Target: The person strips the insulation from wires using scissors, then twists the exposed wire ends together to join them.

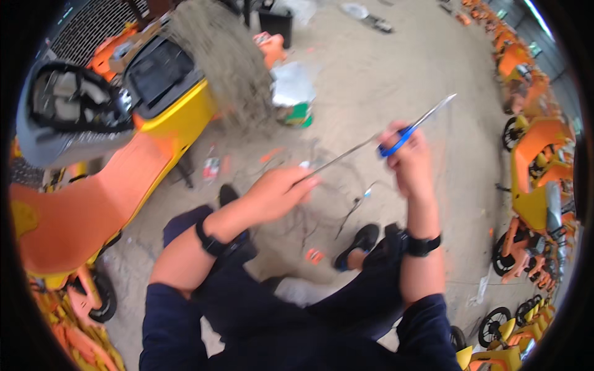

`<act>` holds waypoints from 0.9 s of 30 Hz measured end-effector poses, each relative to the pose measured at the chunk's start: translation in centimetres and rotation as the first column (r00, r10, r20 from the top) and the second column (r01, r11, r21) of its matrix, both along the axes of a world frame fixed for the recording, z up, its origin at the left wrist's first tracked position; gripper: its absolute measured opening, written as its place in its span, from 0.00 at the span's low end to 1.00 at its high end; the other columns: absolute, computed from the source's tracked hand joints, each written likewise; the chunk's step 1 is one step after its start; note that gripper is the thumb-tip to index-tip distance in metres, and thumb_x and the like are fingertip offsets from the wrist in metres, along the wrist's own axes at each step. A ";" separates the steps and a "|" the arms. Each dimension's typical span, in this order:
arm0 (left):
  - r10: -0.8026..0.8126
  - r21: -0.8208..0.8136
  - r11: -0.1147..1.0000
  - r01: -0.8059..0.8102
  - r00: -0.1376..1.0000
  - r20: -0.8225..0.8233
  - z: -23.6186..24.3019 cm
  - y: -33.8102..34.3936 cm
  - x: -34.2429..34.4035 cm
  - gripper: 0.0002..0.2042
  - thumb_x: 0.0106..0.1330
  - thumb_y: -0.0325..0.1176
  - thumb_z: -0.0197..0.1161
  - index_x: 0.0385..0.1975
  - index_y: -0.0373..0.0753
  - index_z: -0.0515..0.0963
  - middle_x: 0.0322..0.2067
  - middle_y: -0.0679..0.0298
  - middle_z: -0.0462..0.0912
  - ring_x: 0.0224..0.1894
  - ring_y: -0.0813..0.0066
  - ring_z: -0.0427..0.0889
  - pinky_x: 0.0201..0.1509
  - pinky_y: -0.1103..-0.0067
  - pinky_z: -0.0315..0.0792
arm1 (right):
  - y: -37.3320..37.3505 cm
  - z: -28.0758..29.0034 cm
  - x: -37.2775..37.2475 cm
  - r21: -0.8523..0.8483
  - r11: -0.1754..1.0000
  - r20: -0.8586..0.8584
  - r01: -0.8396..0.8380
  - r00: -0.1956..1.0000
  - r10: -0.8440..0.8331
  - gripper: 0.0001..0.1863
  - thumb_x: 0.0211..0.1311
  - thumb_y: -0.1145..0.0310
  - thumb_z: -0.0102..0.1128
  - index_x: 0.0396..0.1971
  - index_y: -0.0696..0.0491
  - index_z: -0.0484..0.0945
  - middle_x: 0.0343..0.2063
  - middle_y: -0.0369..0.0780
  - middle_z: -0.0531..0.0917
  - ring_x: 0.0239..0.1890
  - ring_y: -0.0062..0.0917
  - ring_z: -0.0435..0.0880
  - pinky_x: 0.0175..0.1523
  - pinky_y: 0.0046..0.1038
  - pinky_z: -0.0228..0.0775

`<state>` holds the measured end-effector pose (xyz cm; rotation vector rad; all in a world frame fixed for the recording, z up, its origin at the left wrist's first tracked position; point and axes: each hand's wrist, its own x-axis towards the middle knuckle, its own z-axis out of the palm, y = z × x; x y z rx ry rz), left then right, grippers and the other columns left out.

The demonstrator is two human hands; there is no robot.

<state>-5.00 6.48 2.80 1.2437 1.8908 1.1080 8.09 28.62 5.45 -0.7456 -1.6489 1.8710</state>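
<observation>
My left hand (281, 193) is closed on one end of a thin dark cable (346, 154), which runs taut up toward my right hand (408, 162). Looped in the fingers of that right hand are scissors (403, 141) with blue handles, their metal blades pointing up and to the right, away from the cable. The cable's far end meets the right fingertips, where blur hides whether they pinch it. Below the hands hangs or lies a tangle of thin wires (346, 217) with a small pale blue connector (368, 193).
A yellow and orange scooter body (117, 179) stands close on my left, with a grey shell (77, 145) on it. Brown fibrous material (223, 55) drapes beside it. More scooters (532, 179) line the right. A plastic bottle (211, 166) and scraps lie on the concrete floor.
</observation>
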 end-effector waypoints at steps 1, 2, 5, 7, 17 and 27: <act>0.015 -0.007 1.000 -0.016 1.000 -0.013 0.3 -0.5 -0.3 0.14 0.68 0.39 0.51 0.26 0.36 0.73 0.19 0.64 0.76 0.22 0.75 0.75 0.28 0.76 0.67 | 0.1 -0.3 0.0 0.019 0.998 0.050 -0.061 0.997 0.060 0.16 0.56 0.69 0.61 0.43 0.57 0.69 0.27 0.39 0.83 0.16 0.11 0.68 0.18 0.14 0.55; 0.034 -0.004 0.999 -0.034 0.999 -0.035 0.8 -1.0 -0.8 0.13 0.69 0.39 0.51 0.27 0.36 0.74 0.19 0.64 0.76 0.22 0.76 0.75 0.27 0.77 0.68 | -0.2 -0.2 -0.5 0.045 0.992 0.097 -0.120 0.989 0.115 0.17 0.58 0.67 0.61 0.43 0.57 0.69 0.27 0.39 0.83 0.16 0.11 0.68 0.18 0.14 0.56; 0.071 0.035 0.997 -0.073 0.996 0.059 1.4 -0.2 -0.9 0.13 0.69 0.38 0.50 0.27 0.36 0.74 0.19 0.65 0.77 0.22 0.78 0.75 0.27 0.79 0.68 | -1.1 0.2 -1.4 -0.154 0.965 0.092 -0.213 0.969 0.229 0.22 0.60 0.62 0.61 0.47 0.58 0.67 0.27 0.40 0.83 0.16 0.11 0.68 0.18 0.15 0.56; 0.101 0.020 0.994 -0.105 0.985 0.142 1.5 0.8 -1.0 0.14 0.69 0.39 0.50 0.28 0.36 0.74 0.20 0.66 0.77 0.21 0.81 0.75 0.26 0.81 0.68 | -1.5 0.9 -1.4 -0.172 0.966 0.142 -0.193 0.966 0.218 0.27 0.60 0.60 0.61 0.52 0.59 0.62 0.25 0.41 0.82 0.14 0.11 0.66 0.17 0.15 0.54; 0.196 -0.020 0.980 -0.196 0.958 0.210 0.5 2.1 -3.4 0.15 0.71 0.38 0.49 0.42 0.33 0.76 0.22 0.70 0.76 0.21 0.86 0.71 0.25 0.86 0.69 | -2.2 0.2 -1.7 -0.097 0.995 -0.033 -0.033 0.999 0.030 0.24 0.59 0.59 0.62 0.48 0.57 0.65 0.21 0.40 0.80 0.12 0.12 0.65 0.16 0.14 0.53; 0.263 0.092 0.948 -0.306 0.910 0.320 3.3 -2.4 -0.9 0.16 0.71 0.40 0.47 0.43 0.34 0.76 0.19 0.72 0.73 0.19 0.88 0.68 0.22 0.88 0.62 | -6.6 -3.9 -0.6 -0.229 0.802 0.109 -0.551 0.804 0.584 0.23 0.57 0.56 0.64 0.44 0.55 0.70 0.26 0.36 0.82 0.23 0.13 0.75 0.25 0.16 0.65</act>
